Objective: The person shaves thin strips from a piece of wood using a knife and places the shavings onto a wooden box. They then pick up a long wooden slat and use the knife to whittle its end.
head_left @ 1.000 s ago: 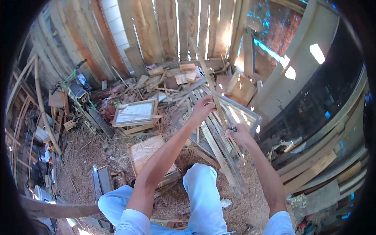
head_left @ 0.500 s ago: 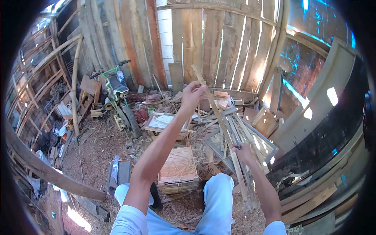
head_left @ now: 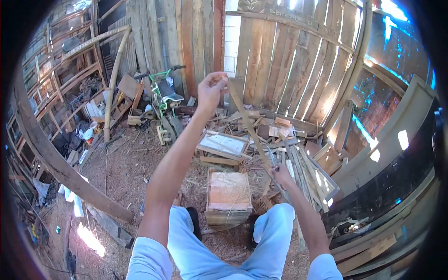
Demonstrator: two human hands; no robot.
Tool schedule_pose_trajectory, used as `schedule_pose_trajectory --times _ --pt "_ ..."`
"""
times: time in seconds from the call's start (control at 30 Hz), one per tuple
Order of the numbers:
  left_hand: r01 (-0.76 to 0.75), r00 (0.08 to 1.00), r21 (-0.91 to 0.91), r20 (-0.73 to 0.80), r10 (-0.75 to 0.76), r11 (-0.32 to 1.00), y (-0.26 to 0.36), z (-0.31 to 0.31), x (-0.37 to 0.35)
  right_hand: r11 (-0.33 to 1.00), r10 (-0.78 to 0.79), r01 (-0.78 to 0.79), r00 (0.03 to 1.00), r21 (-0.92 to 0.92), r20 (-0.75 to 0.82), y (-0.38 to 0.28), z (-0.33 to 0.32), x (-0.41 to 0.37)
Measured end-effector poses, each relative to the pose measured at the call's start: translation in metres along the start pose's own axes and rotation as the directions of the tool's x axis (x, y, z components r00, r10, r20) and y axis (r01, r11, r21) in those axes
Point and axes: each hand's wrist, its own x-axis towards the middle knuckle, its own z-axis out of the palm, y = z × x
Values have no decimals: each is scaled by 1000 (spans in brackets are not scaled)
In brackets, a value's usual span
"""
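Note:
My left hand (head_left: 212, 92) is raised in front of me, its fingers pinched around the upper end of a long, thin wooden strip (head_left: 246, 119). The strip slants down to the right, towards my right hand (head_left: 282, 176). That hand is closed on a dark handle with a narrow grey blade, seemingly a knife (head_left: 271, 155), lying close along the strip's lower part. Whether blade and wood touch is hard to make out. Between my knees stands a wooden box-like block (head_left: 228, 191) with shavings scattered on it.
A framed panel (head_left: 223, 145) lies beyond the block. Scrap wood (head_left: 298, 163) is piled to the right, and a small green bike (head_left: 167, 100) stands at the back left. A curved beam (head_left: 70, 172) crosses the left side. Shavings cover the ground (head_left: 126, 172).
The view has swung left, so the surroundings sit further right. My left hand has moved up and left with the strip's end; the strip still runs between both hands.

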Motion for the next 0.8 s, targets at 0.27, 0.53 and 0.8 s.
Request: schedule_pose_trajectory --times 0.27,0.53,0.8 --pt "-73 994 143 -68 83 987 23 -61 -6 966 3 -60 975 251 223 -17 83 11" --pt "32 998 295 45 -48 955 -8 -66 -45 999 37 -34 976 -19 215 67 156 21" --pt "-253 966 652 214 147 715 -96 -69 -127 886 150 -248 953 392 265 50 135 -14"
